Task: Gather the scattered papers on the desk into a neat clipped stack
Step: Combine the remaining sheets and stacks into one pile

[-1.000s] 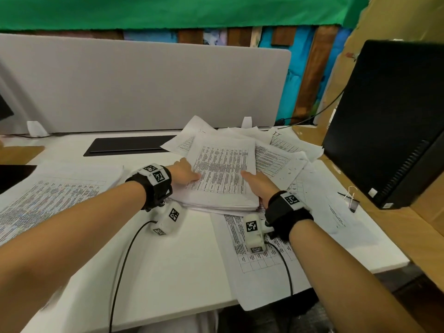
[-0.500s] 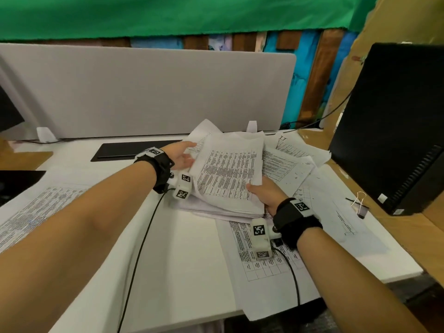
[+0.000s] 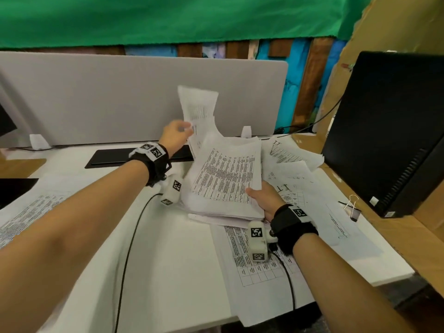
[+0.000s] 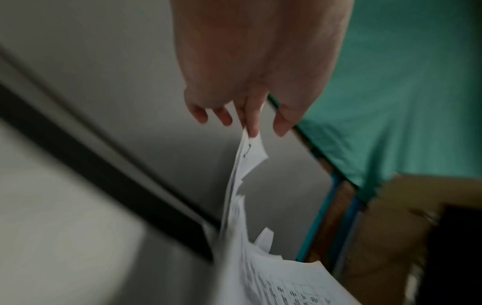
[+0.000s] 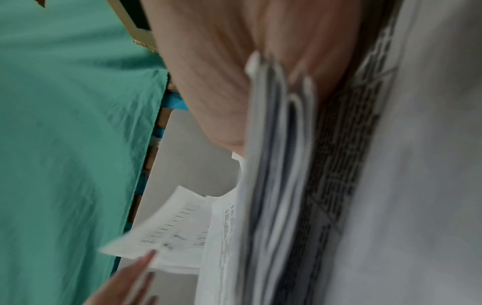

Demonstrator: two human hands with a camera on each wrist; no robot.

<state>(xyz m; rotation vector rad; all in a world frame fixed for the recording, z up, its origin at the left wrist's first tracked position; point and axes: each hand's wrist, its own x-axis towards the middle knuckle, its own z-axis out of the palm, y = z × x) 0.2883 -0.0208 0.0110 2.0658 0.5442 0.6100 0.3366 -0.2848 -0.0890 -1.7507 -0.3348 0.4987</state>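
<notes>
Stack (image 3: pixel 225 181) limp, sliding. Our right hand (image 3: pixel 263 198) clasps its near corner; left hand (image 3: pixel 174 135) pinches floppy sheets (image 3: pixel 198 109) lifted behind it. We'd grip edges.

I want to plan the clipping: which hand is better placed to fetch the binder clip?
Probably the right hand: the binder clip lies on its side, though it now grips the stack. The left hand holds lifted sheets.

paper stack (image 3: pixel 225 181) mid-desk (image 3: pixel 168 260), binder clip (image 3: pixel 352 209) right, computer tower (image 3: pixel 394 131) behind

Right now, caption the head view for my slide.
Left hand lifts loose sheets while right hand grips the paper stack.
</notes>
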